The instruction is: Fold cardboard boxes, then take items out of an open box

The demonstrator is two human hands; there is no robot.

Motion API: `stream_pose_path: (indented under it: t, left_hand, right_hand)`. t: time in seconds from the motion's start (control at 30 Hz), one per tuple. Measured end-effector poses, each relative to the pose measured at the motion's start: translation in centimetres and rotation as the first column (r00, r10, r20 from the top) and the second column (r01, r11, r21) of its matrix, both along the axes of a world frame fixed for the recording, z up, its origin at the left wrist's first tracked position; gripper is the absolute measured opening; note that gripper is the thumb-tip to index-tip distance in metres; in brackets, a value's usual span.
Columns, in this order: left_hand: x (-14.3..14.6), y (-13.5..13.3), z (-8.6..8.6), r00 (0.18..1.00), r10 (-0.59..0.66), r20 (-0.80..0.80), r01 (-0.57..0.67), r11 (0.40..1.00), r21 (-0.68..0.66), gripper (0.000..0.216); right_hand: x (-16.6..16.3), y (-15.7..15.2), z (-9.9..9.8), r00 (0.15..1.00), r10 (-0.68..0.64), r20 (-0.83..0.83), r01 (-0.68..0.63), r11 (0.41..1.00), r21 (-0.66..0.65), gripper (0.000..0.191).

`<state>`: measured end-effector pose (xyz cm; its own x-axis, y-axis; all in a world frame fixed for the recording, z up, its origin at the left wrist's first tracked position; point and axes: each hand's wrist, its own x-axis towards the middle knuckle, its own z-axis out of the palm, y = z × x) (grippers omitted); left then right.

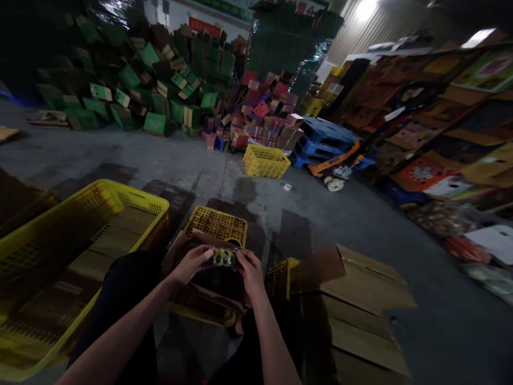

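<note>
Between my hands is a small shiny strip or pack, yellow-green with dark round spots; its exact kind I cannot make out. My left hand pinches its left end, and my right hand pinches the right end. Directly below lies an open cardboard box with a dark interior, resting on or in a yellow crate between my legs. Just behind the strip shows part of a yellow-rimmed dark ring.
A big yellow crate with cardboard boxes inside stands at my left. Stacked cardboard is at my right. Farther off are another yellow crate, blue pallets, an orange pallet jack and heaps of green boxes.
</note>
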<state>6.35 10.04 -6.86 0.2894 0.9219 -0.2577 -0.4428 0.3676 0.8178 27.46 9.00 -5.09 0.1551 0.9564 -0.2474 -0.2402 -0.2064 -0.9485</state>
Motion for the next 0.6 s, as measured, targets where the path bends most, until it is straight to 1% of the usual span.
stream_pose_path:
  t: [0.1, 0.2, 0.3, 0.4, 0.47, 0.53, 0.6]
  left_hand:
    - [-0.3, -0.2, 0.0, 0.997, -0.07, -0.042, 0.07, 0.998, 0.008, 0.044]
    - [-0.6, -0.3, -0.1, 0.996, -0.058, -0.065, 0.06, 0.998, 0.022, 0.043]
    - [-0.6, -0.2, -0.3, 0.997, -0.035, -0.07, 0.036, 0.999, 0.006, 0.044]
    - [-0.5, 0.0, -0.7, 0.999, -0.017, -0.051, 0.017, 1.0, -0.013, 0.045]
    - [-0.6, 0.1, -1.0, 0.999, -0.013, -0.033, 0.012, 1.0, -0.022, 0.046]
    - [-0.7, 0.2, -1.3, 0.999, -0.022, -0.023, 0.021, 0.999, -0.033, 0.048]
    - [-0.8, 0.3, -1.6, 0.999, -0.032, -0.025, 0.03, 0.998, -0.05, 0.051]
  right_hand:
    - [0.2, -0.2, -0.1, 1.0, 0.02, 0.011, -0.019, 1.0, -0.013, 0.033]
    - [0.2, -0.4, -0.2, 0.999, 0.045, -0.008, -0.045, 0.999, -0.023, 0.035]
    - [0.0, -0.4, -0.1, 0.997, 0.064, -0.037, -0.065, 0.998, -0.02, 0.034]
    - [0.0, -0.4, 0.3, 0.993, 0.105, -0.051, -0.104, 0.994, 0.022, 0.031]
    - [0.1, -0.4, 0.6, 0.988, 0.157, -0.002, -0.157, 0.984, 0.085, 0.036]
    - [0.2, -0.4, 0.8, 0.969, 0.215, 0.118, -0.231, 0.961, 0.152, 0.039]
    - [0.3, -0.3, 0.9, 0.943, 0.232, 0.238, -0.279, 0.941, 0.19, 0.038]
